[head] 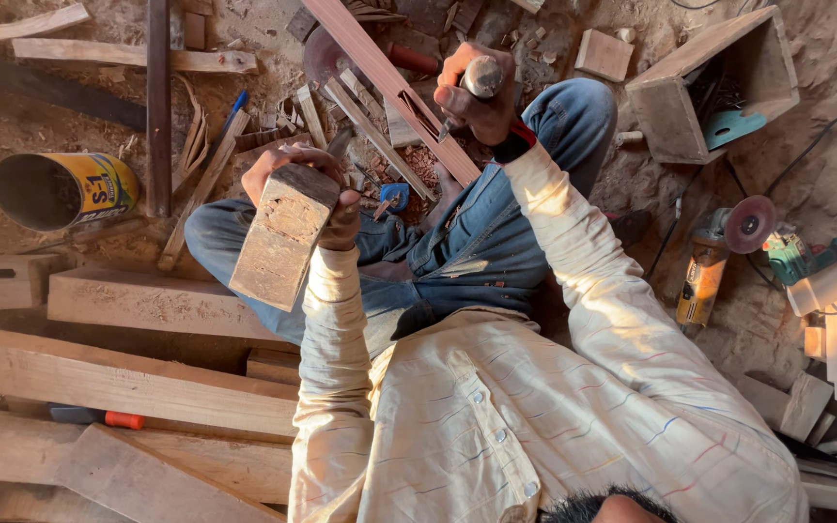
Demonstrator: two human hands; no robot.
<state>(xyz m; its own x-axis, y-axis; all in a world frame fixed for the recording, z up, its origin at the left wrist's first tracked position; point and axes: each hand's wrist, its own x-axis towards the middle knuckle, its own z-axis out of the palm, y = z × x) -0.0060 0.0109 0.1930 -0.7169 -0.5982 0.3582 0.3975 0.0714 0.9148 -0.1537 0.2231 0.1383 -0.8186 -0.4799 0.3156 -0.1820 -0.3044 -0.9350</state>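
— What's the work at this moment?

— Chiselling, by my reading. The right hand (pixel 472 97) is wrapped tight around the rounded handle of a chisel (pixel 483 76), the blade pointing down at a long reddish strip of wood (pixel 380 73) that runs slantwise over the knee. The left hand (pixel 326 189) grips a pale wooden block (pixel 281 237), raised clear of the chisel and well to its side, like a mallet.

— Where does the blade sit?

— At what looks like a narrow slot cut in the strip, though the fingers hide the tip, so I can't say whether it touches.

— What would a blow call for?

— The block's flat face meeting the handle's top squarely, with the strip kept pinned by the leg; off-centre, it could glance onto the knuckles.

— Anything crowding them?

— Plenty. Loose offcuts (pixel 293 116) lie on the dirt floor (pixel 825 77) just beside the strip. A tin can (pixel 65 189) lies on its side to the left, heavy beams (pixel 147 383) are stacked beside the left arm, and an angle grinder (pixel 714 261) and an open wooden box (pixel 675 116) sit to the right, apart from the hands.
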